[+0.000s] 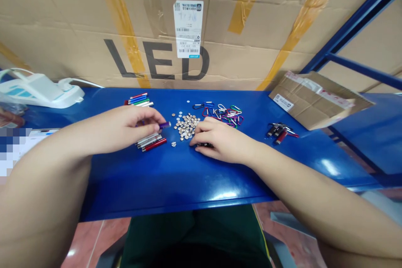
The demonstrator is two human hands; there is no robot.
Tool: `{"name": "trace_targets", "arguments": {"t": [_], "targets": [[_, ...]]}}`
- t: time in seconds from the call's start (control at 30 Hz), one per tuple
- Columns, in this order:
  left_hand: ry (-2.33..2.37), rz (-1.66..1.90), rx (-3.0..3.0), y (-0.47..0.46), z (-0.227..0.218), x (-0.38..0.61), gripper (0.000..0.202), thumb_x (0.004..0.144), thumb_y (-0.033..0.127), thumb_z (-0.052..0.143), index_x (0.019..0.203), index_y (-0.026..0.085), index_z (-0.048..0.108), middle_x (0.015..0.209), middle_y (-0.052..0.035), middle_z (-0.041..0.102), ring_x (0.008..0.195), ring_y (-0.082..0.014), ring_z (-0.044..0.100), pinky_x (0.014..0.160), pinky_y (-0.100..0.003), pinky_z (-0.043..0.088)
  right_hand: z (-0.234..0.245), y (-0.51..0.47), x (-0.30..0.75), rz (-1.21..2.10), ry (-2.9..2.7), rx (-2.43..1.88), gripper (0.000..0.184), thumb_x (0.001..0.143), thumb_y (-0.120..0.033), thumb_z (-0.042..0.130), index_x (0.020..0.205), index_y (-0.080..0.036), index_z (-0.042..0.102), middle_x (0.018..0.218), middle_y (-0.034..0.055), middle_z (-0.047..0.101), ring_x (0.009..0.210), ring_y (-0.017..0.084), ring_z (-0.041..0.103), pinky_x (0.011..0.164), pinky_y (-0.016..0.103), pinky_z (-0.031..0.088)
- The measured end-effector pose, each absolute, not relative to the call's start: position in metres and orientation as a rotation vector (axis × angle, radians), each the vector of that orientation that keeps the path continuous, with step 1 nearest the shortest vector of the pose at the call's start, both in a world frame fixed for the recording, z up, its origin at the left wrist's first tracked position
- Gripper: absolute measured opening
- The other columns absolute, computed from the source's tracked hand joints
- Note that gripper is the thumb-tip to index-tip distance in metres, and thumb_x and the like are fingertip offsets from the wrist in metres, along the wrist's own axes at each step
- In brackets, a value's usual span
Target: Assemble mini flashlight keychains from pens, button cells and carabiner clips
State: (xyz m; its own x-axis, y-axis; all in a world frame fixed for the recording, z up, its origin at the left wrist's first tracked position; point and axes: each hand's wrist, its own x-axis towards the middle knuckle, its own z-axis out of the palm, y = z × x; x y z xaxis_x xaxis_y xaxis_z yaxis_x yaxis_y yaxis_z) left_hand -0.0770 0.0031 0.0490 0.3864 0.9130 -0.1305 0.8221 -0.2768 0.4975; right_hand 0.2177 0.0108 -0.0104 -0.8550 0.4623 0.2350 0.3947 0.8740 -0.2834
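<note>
A: Hands?
B: Apart. Purple metal mini-torch is pinched in L hand, end twd silver button-cell pile.
A: Other?
B: R hand is set by pile on blue desk; grip can't be told.

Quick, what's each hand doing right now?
Left hand: closed, holding a purple flashlight.
Right hand: curled over a dark tube; cannot tell whether it grips it.
</note>
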Motion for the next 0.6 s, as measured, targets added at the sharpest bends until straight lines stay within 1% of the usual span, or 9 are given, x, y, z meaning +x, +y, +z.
{"name": "trace_targets", "arguments": {"t": [0.1,0.2,0.3,0.37,0.43,0.47,0.5,0.6], "targets": [[1.396,0.13,2.201,-0.002,0.044,-0.077,0.041,0.088,0.064,0.059,0.104,0.032,0.08,0.1,-0.0055,0.081,0.086,-0.029,0.074,0.075,-0.038,0.06,-0.001,0.011,0.226,0.317,-2.685,-0.7,0.017,0.101,-0.024,0.066,0.112,-0.018,0.078,0.11,0.0112,0.071,0.106,0.026,0.062,0.1,0.043,0.05],[1.391,0.115,2.31,-0.005,0.034,-0.073,0.03,0.086,0.055,0.06,0.091,0.03,0.077,0.087,-0.0057,0.079,0.073,-0.0277,0.072,0.065,-0.038,0.055,0.017,0.019,0.254,0.246,-2.536,-0.842,0.018,0.101,-0.031,0.065,0.107,-0.02,0.078,0.108,0.0107,0.072,0.109,0.028,0.064,0.099,0.043,0.05],[1.47,0.136,2.368,-0.007,0.024,-0.069,0.019,0.081,0.046,0.064,0.082,0.029,0.073,0.075,-0.0046,0.075,0.064,-0.0274,0.069,0.057,-0.037,0.048,0.034,0.032,0.306,0.166,-2.277,-1.145,0.017,0.098,-0.033,0.065,0.101,-0.021,0.076,0.1,0.0084,0.075,0.095,0.026,0.068,0.089,0.041,0.051],[1.496,0.139,2.365,-0.006,0.02,-0.067,0.013,0.077,0.042,0.068,0.08,0.029,0.071,0.071,-0.004,0.073,0.061,-0.0272,0.068,0.054,-0.037,0.045,0.041,0.041,0.349,0.164,-2.097,-1.464,0.017,0.094,-0.033,0.066,0.097,-0.019,0.075,0.095,0.0088,0.076,0.086,0.024,0.067,0.082,0.039,0.05],[1.51,0.112,2.349,-0.004,0.018,-0.066,0.01,0.074,0.039,0.069,0.078,0.029,0.069,0.07,-0.0038,0.073,0.06,-0.0274,0.067,0.053,-0.037,0.045,0.043,0.048,0.388,0.266,-2.03,-1.852,0.017,0.092,-0.031,0.065,0.098,-0.018,0.073,0.093,0.0088,0.077,0.08,0.021,0.066,0.077,0.036,0.048],[1.516,0.09,2.342,-0.004,0.017,-0.066,0.009,0.074,0.038,0.069,0.077,0.029,0.068,0.071,-0.0039,0.073,0.06,-0.0277,0.067,0.053,-0.038,0.045,0.043,0.051,0.404,0.324,-2.038,-1.975,0.02,0.093,-0.032,0.065,0.104,-0.019,0.074,0.097,0.0092,0.078,0.081,0.02,0.066,0.077,0.036,0.047],[1.52,0.066,2.333,-0.003,0.017,-0.066,0.009,0.074,0.038,0.069,0.075,0.029,0.066,0.071,-0.0041,0.073,0.061,-0.0278,0.067,0.053,-0.038,0.045,0.042,0.053,0.417,0.387,-2.047,-2.036,0.021,0.094,-0.033,0.063,0.107,-0.019,0.073,0.1,0.01,0.078,0.083,0.02,0.066,0.076,0.036,0.046],[1.54,0.032,2.311,0.0,0.019,-0.069,0.012,0.074,0.038,0.069,0.072,0.029,0.061,0.071,-0.0042,0.072,0.061,-0.0274,0.066,0.052,-0.038,0.043,0.039,0.057,0.433,0.517,-2.03,-2.095,0.023,0.092,-0.034,0.066,0.106,-0.017,0.071,0.102,0.0122,0.077,0.081,0.019,0.065,0.073,0.035,0.046]]}}
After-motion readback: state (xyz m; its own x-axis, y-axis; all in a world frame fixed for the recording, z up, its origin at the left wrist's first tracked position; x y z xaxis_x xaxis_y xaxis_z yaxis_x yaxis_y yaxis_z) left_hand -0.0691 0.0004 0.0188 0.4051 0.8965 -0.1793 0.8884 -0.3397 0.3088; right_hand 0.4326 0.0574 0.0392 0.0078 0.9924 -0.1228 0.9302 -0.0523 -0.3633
